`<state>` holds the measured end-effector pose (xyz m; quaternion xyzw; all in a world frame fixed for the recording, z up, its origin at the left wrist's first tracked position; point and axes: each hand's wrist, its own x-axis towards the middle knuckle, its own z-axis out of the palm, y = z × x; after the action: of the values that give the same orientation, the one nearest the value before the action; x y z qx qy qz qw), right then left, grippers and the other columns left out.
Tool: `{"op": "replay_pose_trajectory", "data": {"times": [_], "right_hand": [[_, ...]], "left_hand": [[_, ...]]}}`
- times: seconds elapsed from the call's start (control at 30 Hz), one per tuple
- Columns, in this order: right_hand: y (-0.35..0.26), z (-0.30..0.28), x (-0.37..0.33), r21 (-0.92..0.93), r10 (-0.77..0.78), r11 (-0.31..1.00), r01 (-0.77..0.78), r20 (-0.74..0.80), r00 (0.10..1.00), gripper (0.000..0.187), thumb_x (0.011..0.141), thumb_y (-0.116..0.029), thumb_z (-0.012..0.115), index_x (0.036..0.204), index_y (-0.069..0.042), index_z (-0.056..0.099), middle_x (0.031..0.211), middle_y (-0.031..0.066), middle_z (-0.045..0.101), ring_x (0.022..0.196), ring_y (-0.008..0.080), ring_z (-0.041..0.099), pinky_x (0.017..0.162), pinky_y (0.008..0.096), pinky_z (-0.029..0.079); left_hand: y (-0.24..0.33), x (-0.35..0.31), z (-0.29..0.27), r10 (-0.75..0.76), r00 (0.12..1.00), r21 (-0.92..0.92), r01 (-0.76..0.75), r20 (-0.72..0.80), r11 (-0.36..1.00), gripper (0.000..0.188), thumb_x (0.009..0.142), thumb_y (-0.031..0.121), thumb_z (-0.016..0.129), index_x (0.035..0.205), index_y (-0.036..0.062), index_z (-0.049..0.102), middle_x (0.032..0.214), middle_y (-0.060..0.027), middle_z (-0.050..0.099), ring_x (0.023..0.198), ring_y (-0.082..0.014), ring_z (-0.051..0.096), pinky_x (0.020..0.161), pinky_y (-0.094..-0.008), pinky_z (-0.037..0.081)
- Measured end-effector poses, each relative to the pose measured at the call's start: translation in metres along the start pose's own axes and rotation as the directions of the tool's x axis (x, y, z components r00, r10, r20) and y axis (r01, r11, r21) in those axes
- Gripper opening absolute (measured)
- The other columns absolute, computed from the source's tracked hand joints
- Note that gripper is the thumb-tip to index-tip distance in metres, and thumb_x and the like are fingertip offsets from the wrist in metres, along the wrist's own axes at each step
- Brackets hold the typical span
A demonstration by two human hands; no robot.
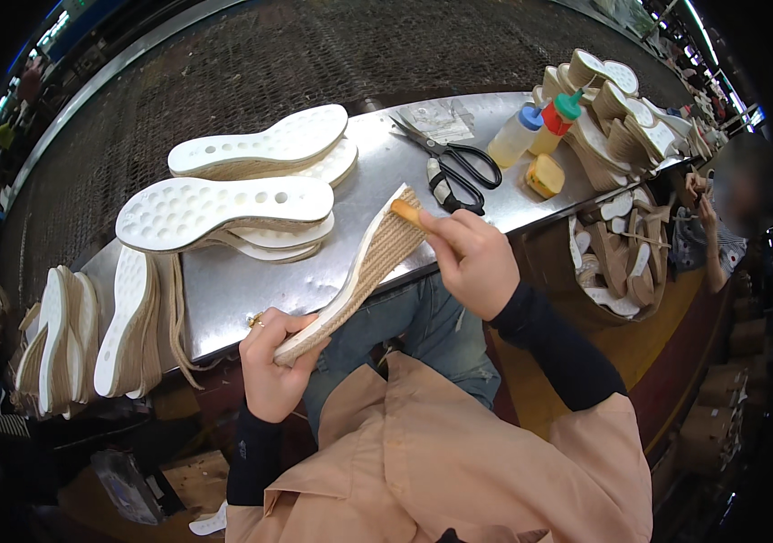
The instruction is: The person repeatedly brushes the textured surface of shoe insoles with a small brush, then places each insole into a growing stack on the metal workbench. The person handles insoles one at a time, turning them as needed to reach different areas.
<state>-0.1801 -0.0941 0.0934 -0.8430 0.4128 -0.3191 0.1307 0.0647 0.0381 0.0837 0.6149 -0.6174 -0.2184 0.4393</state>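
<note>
My left hand (pixel 272 366) grips the thin toe end of a wedge shoe sole (pixel 370 271), white along its top edge and wrapped in woven tan rope on its side. The sole slants up and away over my lap, at the table's near edge. My right hand (pixel 477 262) pinches a small orange-tan block (pixel 405 213) and presses it on the thick heel end, near the white edge. My fingers partly cover the block, so its exact kind is unclear. Black-handled scissors (pixel 452 163) lie on the table just beyond my right hand.
White-topped wedge soles are piled on the metal table (pixel 224 299), including a near stack (pixel 224 204) and a left group (pixel 128 308). Two squeeze bottles (pixel 518 136) and a yellow sponge (pixel 545 176) stand right. More soles (pixel 626 118) lie beyond; a bin (pixel 540 262) holds others. A person (pixel 721 217) sits far right.
</note>
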Motion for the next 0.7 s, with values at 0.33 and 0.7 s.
{"op": "replay_pose_trajectory", "data": {"times": [0.33,0.7], "right_hand": [[-0.026,-0.002,0.008,-0.515,-0.041,0.837,0.187,0.283,0.958,0.035,0.081,-0.006,0.060,0.116,-0.005,0.063,0.086,0.0110,0.059,0.063,0.0274,0.064,0.054,0.0372,0.053],[-0.022,-0.003,-0.002,-0.147,0.012,0.989,0.015,0.181,0.983,0.033,0.085,-0.002,0.062,0.118,-0.007,0.064,0.079,0.0112,0.055,0.065,0.0301,0.060,0.056,0.0381,0.050]], "left_hand": [[0.002,0.000,0.001,-0.031,1.000,-0.014,0.031,0.001,0.999,0.023,0.069,0.000,0.080,0.089,0.0010,0.070,0.073,-0.0079,0.058,0.066,-0.0204,0.056,0.063,-0.0296,0.042],[-0.001,0.001,0.000,-0.002,1.000,-0.021,0.002,0.006,1.000,0.024,0.068,0.001,0.081,0.090,0.0012,0.069,0.074,-0.0093,0.060,0.065,-0.0234,0.057,0.062,-0.0314,0.043]]}}
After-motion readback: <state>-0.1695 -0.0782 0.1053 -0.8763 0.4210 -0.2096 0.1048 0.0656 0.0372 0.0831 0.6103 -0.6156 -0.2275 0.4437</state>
